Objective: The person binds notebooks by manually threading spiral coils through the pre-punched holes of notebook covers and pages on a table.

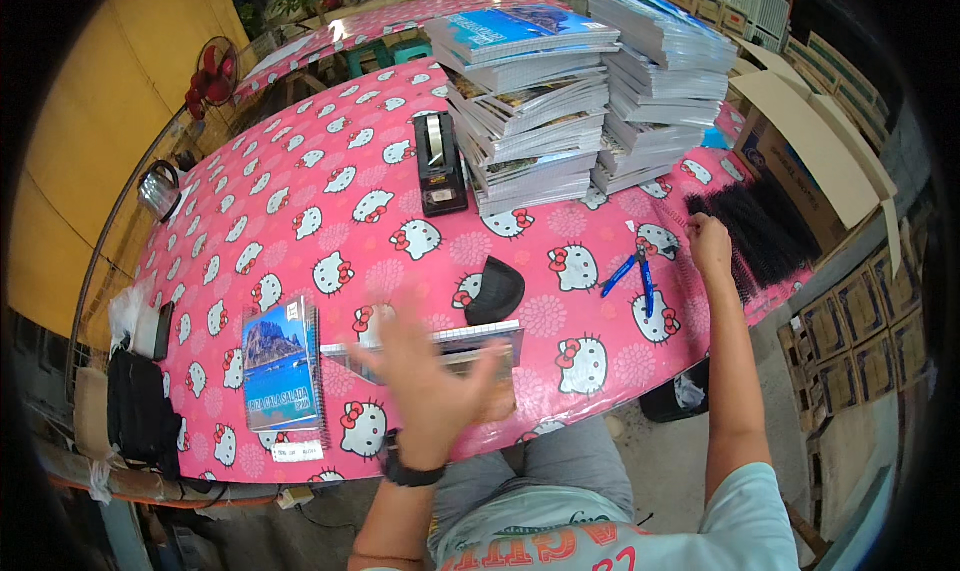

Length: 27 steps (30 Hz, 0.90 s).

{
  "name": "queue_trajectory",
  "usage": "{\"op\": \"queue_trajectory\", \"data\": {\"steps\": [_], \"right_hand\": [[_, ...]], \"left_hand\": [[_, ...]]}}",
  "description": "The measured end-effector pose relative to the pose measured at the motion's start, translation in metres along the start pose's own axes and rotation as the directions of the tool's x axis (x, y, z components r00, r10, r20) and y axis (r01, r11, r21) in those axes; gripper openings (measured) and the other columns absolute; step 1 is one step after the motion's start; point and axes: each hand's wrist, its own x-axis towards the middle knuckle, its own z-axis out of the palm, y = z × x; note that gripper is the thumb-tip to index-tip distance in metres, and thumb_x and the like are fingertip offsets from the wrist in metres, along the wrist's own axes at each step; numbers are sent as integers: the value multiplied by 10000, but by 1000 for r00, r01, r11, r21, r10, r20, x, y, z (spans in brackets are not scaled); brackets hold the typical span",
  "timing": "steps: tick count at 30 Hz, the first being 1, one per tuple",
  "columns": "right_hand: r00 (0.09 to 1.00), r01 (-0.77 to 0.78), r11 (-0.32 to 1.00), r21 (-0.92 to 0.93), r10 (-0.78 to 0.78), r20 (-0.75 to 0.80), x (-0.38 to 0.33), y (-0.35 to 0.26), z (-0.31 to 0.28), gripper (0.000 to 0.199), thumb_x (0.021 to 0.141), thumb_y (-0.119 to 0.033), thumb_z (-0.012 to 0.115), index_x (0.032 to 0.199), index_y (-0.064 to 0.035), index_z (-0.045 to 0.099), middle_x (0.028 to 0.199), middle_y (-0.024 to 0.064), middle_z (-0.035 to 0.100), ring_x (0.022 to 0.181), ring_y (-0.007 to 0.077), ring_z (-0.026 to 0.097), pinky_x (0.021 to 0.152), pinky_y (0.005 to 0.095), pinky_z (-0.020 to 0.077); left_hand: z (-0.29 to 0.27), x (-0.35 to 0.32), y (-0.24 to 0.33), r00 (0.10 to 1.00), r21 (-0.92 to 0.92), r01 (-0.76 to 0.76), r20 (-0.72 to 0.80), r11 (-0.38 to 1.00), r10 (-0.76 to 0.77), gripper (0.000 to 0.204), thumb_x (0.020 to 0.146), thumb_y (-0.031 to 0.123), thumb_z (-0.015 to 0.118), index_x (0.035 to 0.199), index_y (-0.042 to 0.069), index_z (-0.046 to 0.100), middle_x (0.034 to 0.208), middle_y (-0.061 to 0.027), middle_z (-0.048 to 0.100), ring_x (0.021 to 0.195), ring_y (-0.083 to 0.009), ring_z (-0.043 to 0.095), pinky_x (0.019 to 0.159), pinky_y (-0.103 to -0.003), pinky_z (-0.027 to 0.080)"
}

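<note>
glossy plastic tablecloth, paper notebooks (shiny covers)

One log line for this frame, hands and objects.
left hand: open, raised over notebook | right hand: at black binding spirals | blue pliers: on table, untouched

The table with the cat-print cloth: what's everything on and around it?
table: one, pink cloth, centre
notebook stacks: two, far side
tape dispenser: one, black, beside stacks
pliers: one, blue handles, right
black pouch: one, centre
spiral bindings: heap, black, right edge
bound notebook: one, blue cover, near left
unbound pages: one, under left hand
cardboard boxes: several, right
left hand: open, blurred
right hand: at bindings, grip unclear
</note>
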Motion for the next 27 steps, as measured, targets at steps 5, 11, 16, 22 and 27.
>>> {"op": "queue_trajectory", "data": {"steps": [5, 11, 16, 22, 27], "right_hand": [[995, 59, 928, 369, -85, 56, -14, -27, -33, 423, 728, 14, 522, 1150, -22, 518, 839, 149, 564, 744, 263, 573, 646, 354, 483], [737, -434, 281, 856, -436, 517, -100, -135, -108, 389, 877, -156, 505, 1245, -62, 423, 803, 22, 513, 621, 67, 444, 500, 199, 369], [529, -635, 102, 766, -665, 527, -134, -155, -87, 431, 948, -352, 465, 1265, -66, 411, 766, 33, 516, 576, 84, 466, 500, 210, 396], [372, -924, -209, 319, -680, 632, -195, -180, -48, 606, 916, -515, 397, 1278, -30, 383, 847, 158, 611, 732, 213, 627, 656, 276, 497], [52, -865, 104, 491, -954, 294, -274, -197, -87, 529, 927, -482, 435, 1017, 19, 579, 803, 116, 610, 784, 219, 599, 689, 278, 463]], "left_hand": [[34, 4, 22, 969, 74, -61, 245, 995, 41, 533, 695, 347, 701, 1148, 99, 568, 955, -58, 562, 1029, -226, 508, 991, -703, 37], [35, -6, 14, 983, 87, -93, 164, 992, 78, 446, 689, 338, 713, 1070, 127, 615, 900, -31, 553, 973, -213, 510, 1006, -677, 44], [16, -2, 12, 969, -111, -74, 229, 991, 98, 379, 714, 274, 703, 1054, 127, 624, 962, -36, 569, 986, -202, 510, 1044, -577, 89], [22, -12, 0, 986, -185, -119, 96, 976, 138, 275, 746, 121, 648, 1020, 105, 631, 1049, -56, 568, 1023, -228, 500, 1043, -495, 171], [5, -37, -5, 984, -282, -172, -100, 944, 150, 176, 761, 85, 634, 936, 102, 639, 1063, -101, 541, 1054, -318, 477, 965, -476, 313]]}}
